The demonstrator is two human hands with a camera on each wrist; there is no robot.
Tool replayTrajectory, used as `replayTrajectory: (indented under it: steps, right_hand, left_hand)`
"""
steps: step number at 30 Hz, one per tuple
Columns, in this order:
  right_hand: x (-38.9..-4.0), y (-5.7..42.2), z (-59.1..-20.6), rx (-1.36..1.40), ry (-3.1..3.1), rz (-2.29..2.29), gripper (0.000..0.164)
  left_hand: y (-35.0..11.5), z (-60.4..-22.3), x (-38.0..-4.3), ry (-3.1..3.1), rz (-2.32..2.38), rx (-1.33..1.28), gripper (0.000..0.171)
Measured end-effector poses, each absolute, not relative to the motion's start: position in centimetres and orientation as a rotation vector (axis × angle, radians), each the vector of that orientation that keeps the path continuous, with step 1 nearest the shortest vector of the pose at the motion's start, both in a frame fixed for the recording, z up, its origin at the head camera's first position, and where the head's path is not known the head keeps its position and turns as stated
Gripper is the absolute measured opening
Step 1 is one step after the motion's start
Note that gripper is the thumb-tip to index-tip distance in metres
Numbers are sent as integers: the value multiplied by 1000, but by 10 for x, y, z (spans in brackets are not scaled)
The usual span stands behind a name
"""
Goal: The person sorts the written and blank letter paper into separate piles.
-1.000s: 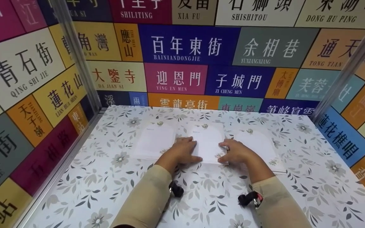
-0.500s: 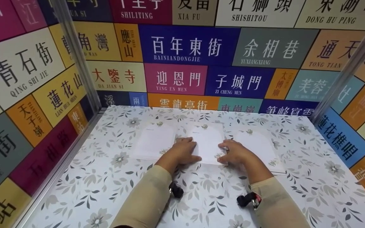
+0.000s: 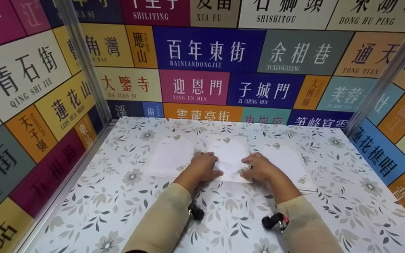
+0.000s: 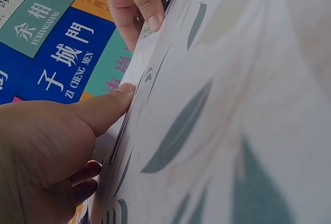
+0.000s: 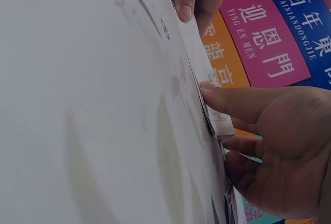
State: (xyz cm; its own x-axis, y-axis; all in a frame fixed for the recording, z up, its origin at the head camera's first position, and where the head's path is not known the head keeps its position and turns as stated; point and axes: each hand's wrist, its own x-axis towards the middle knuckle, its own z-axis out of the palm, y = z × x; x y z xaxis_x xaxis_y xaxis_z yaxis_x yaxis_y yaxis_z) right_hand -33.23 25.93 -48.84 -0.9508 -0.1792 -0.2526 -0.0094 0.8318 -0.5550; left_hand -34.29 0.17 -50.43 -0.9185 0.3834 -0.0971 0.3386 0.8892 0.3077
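A white sheet of letter paper [image 3: 229, 154], with a small ornament at its top and a floral corner, lies flat between my hands. My left hand [image 3: 204, 167] holds its left side, thumb at the near edge and fingers along the side. On the opposite side my right hand [image 3: 258, 167] grips the near right corner. The right wrist view shows that paper corner [image 5: 222, 127] between thumb and curled fingers. In the left wrist view the left thumb [image 4: 111, 111] presses on the paper's near edge, its other fingers partly hidden behind.
Similar sheets lie to the left [image 3: 173, 154] and right [image 3: 281, 160] of the middle one; the right one is partly covered by my hand. A floral-patterned cover [image 3: 230, 214] spans the table. Walls of coloured place-name signs [image 3: 207, 49] enclose the back and sides.
Both hands stay in almost the same place, with only slight finger shifts. The middle sheet now shows a faint crease or bulge near its lower part.
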Motion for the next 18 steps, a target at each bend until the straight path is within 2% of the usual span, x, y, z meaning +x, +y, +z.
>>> replayTrajectory:
  steps: [18]
  right_hand:
    - [-332,259,-485,-104,2744,-871,65]
  left_hand:
    - [2,-501,-337,2904,583,561,59]
